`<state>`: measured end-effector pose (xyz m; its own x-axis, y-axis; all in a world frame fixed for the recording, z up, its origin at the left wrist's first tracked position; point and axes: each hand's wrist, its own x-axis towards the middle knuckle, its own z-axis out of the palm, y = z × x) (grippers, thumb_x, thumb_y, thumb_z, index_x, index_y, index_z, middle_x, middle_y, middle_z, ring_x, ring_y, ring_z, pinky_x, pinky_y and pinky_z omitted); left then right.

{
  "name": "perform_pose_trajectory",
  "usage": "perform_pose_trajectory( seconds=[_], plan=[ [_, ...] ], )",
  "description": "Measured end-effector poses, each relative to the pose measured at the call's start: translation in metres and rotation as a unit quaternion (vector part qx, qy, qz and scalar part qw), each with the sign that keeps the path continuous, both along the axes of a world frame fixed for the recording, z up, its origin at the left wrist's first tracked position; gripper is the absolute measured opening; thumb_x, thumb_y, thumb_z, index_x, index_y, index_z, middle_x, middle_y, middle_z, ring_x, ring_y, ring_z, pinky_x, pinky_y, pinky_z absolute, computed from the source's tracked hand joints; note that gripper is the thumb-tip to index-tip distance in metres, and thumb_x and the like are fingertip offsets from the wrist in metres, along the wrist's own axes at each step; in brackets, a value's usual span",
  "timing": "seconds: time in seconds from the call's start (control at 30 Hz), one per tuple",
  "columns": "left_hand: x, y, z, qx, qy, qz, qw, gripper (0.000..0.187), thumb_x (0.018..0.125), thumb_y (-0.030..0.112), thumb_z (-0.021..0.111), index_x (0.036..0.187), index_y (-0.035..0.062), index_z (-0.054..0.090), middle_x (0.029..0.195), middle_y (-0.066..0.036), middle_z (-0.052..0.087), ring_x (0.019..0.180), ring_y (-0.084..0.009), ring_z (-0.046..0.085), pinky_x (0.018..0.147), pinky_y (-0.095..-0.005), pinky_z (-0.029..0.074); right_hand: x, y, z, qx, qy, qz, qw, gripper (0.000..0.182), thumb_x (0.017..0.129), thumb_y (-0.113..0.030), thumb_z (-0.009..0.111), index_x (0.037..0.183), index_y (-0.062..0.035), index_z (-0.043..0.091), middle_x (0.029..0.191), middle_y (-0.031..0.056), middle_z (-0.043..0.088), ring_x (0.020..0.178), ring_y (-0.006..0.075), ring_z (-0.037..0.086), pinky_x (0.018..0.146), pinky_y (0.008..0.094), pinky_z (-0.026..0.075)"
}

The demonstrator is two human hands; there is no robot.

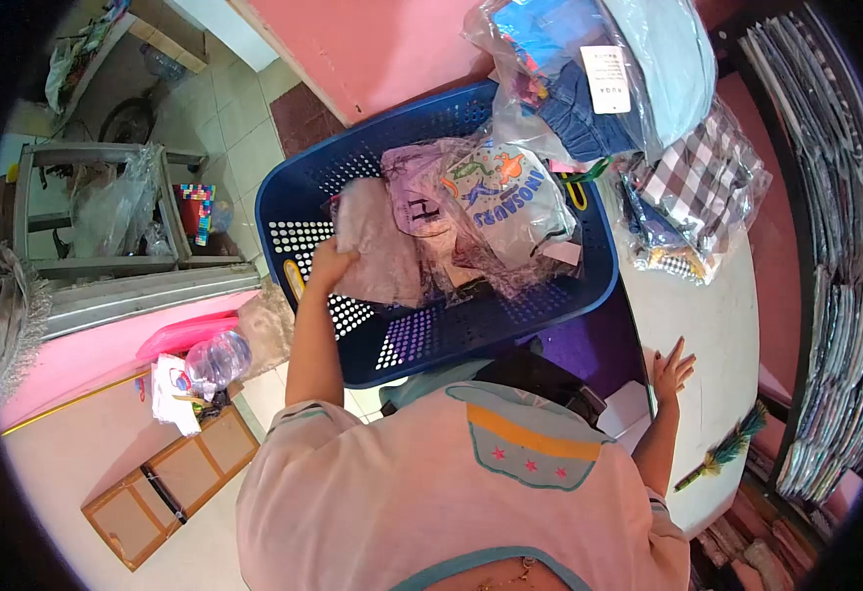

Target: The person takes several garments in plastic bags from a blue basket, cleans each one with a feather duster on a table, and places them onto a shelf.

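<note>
My left hand (331, 264) grips the edge of a pale pink garment in a clear plastic bag (382, 251), inside the blue laundry basket (431, 360). Beside that bag lie a lilac bagged garment (422, 177) and a white bagged shirt with dinosaur print (505, 192). My right hand (670, 372) rests on the white table (697, 325) with fingers spread and nothing in them. Bagged clothes with a white tag (605, 79) are piled at the far end of the table, next to a black-and-white checked bagged garment (702, 177).
On the right stands a rack of bagged clothes (835, 246). A feather duster (727, 448) lies along the table's right edge. To the left are a clear plastic bottle (220, 360), a wooden frame (175, 483) and a window-like grey frame (106, 266).
</note>
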<state>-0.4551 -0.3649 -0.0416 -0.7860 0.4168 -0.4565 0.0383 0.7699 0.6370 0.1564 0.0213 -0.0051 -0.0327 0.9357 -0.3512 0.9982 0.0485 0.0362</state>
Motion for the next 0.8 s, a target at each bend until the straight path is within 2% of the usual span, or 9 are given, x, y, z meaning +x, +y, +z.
perform_pose_trajectory(
  seconds=[0.17, 0.2, 0.3, 0.33, 0.47, 0.6, 0.67, 0.7, 0.8],
  plan=[
    [0.006, -0.001, 0.133, 0.121, -0.003, 0.034, 0.992, 0.039, 0.07, 0.017, 0.064, 0.104, -0.0022, 0.061, 0.089, -0.007, 0.065, 0.076, -0.0165, 0.06, 0.07, -0.03, 0.049, 0.0, -0.003, -0.005, 0.044, 0.006, 0.01, 0.999, 0.074, 0.083, -0.055, 0.053, 0.142, -0.046, 0.008, 0.151, 0.02, -0.002, 0.135, 0.0477, 0.003, 0.097, 0.0706, 0.016],
    [0.016, 0.005, 0.169, 0.159, -0.022, 0.028, 0.987, 0.037, 0.07, 0.014, 0.064, 0.104, -0.0017, 0.061, 0.09, -0.005, 0.064, 0.079, -0.0148, 0.059, 0.071, -0.028, 0.048, -0.019, -0.011, 0.017, 0.055, 0.002, -0.003, 0.998, 0.065, 0.086, -0.048, 0.053, 0.142, -0.0404, 0.022, 0.15, 0.0205, 0.01, 0.134, 0.0475, 0.012, 0.1, 0.0646, 0.021],
    [0.039, 0.016, 0.223, 0.191, 0.05, -0.024, 0.98, 0.033, 0.072, 0.007, 0.062, 0.103, -0.0008, 0.061, 0.089, -0.003, 0.063, 0.081, -0.0114, 0.056, 0.075, -0.0266, 0.046, 0.026, -0.003, 0.01, 0.112, 0.165, 0.092, 0.976, 0.054, 0.089, -0.037, 0.053, 0.139, -0.0289, 0.035, 0.145, 0.0213, 0.025, 0.131, 0.043, 0.025, 0.103, 0.0535, 0.028],
    [0.053, 0.028, 0.241, 0.186, 0.08, -0.048, 0.978, 0.032, 0.072, 0.005, 0.062, 0.104, -0.0007, 0.061, 0.09, -0.003, 0.063, 0.081, -0.0111, 0.056, 0.076, -0.0264, 0.045, 0.034, -0.002, 0.018, 0.157, 0.242, 0.109, 0.951, 0.045, 0.089, -0.027, 0.053, 0.133, -0.0172, 0.046, 0.138, 0.0214, 0.037, 0.127, 0.0383, 0.035, 0.103, 0.0446, 0.032],
    [0.133, 0.101, 0.296, 0.239, 0.174, -0.135, 0.946, 0.032, 0.072, 0.001, 0.06, 0.104, -0.0021, 0.06, 0.088, -0.003, 0.064, 0.08, -0.0109, 0.055, 0.074, -0.0258, 0.044, 0.116, -0.002, 0.039, 0.25, 0.251, -0.014, 0.935, 0.042, 0.087, -0.023, 0.058, 0.128, -0.0136, 0.051, 0.133, 0.0217, 0.044, 0.122, 0.0377, 0.041, 0.101, 0.0436, 0.034],
    [0.222, 0.206, 0.339, 0.265, 0.209, -0.307, 0.89, 0.032, 0.073, 0.0, 0.057, 0.105, -0.0015, 0.059, 0.083, -0.007, 0.064, 0.077, -0.0102, 0.055, 0.069, -0.0269, 0.045, 0.24, -0.011, 0.038, 0.393, 0.135, -0.193, 0.889, 0.044, 0.083, -0.025, 0.062, 0.125, -0.0153, 0.053, 0.128, 0.0203, 0.048, 0.116, 0.0376, 0.046, 0.096, 0.0454, 0.039],
    [0.272, 0.264, 0.351, 0.279, 0.285, -0.376, 0.836, 0.031, 0.071, 0.001, 0.06, 0.102, -0.0003, 0.059, 0.08, -0.01, 0.064, 0.073, -0.0137, 0.059, 0.066, -0.0296, 0.046, 0.306, -0.02, 0.025, 0.413, 0.109, -0.265, 0.864, 0.046, 0.08, -0.029, 0.064, 0.123, -0.0166, 0.054, 0.126, 0.0172, 0.05, 0.114, 0.0372, 0.047, 0.093, 0.0451, 0.041],
    [0.299, 0.291, 0.357, 0.284, 0.324, -0.405, 0.807, 0.03, 0.07, 0.001, 0.061, 0.1, 0.0003, 0.059, 0.078, -0.011, 0.064, 0.072, -0.0155, 0.061, 0.065, -0.031, 0.047, 0.325, -0.026, 0.023, 0.389, 0.033, -0.325, 0.861, 0.051, 0.08, -0.034, 0.064, 0.126, -0.0173, 0.051, 0.125, 0.015, 0.052, 0.111, 0.0367, 0.05, 0.091, 0.0469, 0.041],
    [0.381, 0.357, 0.353, 0.245, 0.447, -0.468, 0.722, 0.03, 0.064, 0.008, 0.068, 0.092, 0.0025, 0.058, 0.079, -0.015, 0.063, 0.07, -0.0312, 0.061, 0.063, -0.0371, 0.047, 0.35, -0.044, 0.018, 0.337, -0.048, -0.432, 0.835, 0.057, 0.079, -0.039, 0.064, 0.13, -0.0189, 0.047, 0.126, 0.0122, 0.051, 0.114, 0.0347, 0.049, 0.088, 0.0506, 0.042]
  ],
)
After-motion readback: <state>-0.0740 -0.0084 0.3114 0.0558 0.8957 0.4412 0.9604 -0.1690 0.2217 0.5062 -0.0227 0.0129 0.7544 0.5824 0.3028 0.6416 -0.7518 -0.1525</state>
